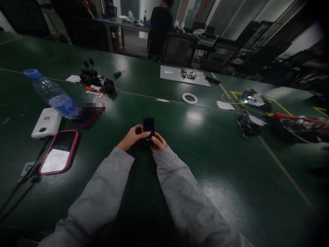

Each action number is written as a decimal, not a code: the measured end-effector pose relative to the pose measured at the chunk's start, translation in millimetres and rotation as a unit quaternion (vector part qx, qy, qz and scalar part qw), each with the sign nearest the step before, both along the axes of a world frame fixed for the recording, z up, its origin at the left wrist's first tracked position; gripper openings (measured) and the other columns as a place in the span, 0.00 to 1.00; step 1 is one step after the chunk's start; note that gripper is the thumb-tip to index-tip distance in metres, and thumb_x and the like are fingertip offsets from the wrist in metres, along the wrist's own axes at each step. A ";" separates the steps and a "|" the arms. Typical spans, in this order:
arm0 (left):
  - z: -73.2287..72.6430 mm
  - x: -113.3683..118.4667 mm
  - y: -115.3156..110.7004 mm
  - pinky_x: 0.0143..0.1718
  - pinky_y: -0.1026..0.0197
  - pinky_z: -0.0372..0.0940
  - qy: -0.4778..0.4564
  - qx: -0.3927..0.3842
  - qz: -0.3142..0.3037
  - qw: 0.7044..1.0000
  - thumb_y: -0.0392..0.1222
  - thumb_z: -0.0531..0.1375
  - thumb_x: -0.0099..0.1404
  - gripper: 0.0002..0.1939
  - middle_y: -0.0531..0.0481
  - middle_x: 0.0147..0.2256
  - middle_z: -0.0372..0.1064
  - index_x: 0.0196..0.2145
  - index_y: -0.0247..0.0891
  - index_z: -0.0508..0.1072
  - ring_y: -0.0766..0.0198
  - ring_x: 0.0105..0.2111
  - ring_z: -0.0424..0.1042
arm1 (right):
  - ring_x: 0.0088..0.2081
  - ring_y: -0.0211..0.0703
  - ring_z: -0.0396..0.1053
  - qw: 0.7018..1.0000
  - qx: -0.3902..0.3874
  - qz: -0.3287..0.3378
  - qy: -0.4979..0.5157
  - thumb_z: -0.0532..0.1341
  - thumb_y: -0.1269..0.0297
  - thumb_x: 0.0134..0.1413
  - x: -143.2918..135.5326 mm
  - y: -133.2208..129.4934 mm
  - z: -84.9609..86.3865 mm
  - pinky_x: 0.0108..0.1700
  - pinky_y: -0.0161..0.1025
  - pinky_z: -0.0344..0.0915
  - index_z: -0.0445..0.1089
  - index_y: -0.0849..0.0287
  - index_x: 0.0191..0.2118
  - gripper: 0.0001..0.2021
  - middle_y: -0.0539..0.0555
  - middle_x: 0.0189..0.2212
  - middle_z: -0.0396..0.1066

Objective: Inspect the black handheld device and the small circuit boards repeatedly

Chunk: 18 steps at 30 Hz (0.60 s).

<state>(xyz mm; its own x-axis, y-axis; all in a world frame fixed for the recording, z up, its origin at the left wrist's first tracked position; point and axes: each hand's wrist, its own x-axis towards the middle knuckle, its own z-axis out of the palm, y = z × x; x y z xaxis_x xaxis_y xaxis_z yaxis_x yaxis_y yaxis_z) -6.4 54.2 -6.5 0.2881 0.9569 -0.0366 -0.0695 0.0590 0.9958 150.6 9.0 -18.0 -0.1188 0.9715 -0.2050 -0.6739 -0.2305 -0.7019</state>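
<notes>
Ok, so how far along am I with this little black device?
Looks done: the small black device is off the green table, held between your left hand and right hand. In hand: your left thumb is on its front, below what looks like a dark screen. Left: probably setting it down. I can't tell whether anything on it is finished.

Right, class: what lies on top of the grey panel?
On the grey panel lie a silvery tangle and a small white label. Whatever the tangle covers cannot be seen.
</notes>
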 end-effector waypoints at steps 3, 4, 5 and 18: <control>0.0 0.3 0.1 0.45 0.58 0.62 -0.014 0.000 0.000 1.000 0.50 0.70 0.52 0.22 0.48 0.40 0.72 0.40 0.35 0.72 0.61 0.40 0.70 | 0.34 0.37 0.75 1.000 -0.010 -0.004 -0.006 0.75 0.62 0.37 -0.6 -0.2 1.7 0.37 0.34 0.72 0.73 0.55 0.41 0.21 0.48 0.33 0.77; 0.0 0.8 0.0 0.44 0.59 0.62 -0.020 -0.002 0.000 1.000 0.50 0.70 0.52 0.22 0.48 0.39 0.71 0.39 0.35 0.72 0.62 0.40 0.70 | 0.34 0.38 0.75 1.000 -0.012 -0.004 -0.006 0.75 0.62 0.37 -0.7 -0.3 2.2 0.37 0.35 0.72 0.73 0.55 0.41 0.21 0.48 0.33 0.77; -0.1 1.5 -0.2 0.44 0.59 0.62 -0.027 -0.004 -0.001 1.000 0.49 0.70 0.52 0.22 0.49 0.39 0.71 0.39 0.35 0.72 0.62 0.39 0.70 | 0.35 0.38 0.75 1.000 -0.012 -0.004 -0.006 0.75 0.62 0.36 -0.8 -0.5 2.6 0.38 0.35 0.72 0.73 0.55 0.41 0.22 0.48 0.34 0.77; -1.5 7.9 -2.9 0.42 0.61 0.62 -0.069 -0.022 0.015 0.997 0.48 0.71 0.51 0.21 0.49 0.38 0.72 0.39 0.36 0.73 0.64 0.38 0.70 | 0.41 0.42 0.74 0.999 0.017 0.036 -0.008 0.72 0.60 0.42 4.3 1.6 -3.4 0.47 0.43 0.71 0.71 0.53 0.45 0.21 0.48 0.38 0.76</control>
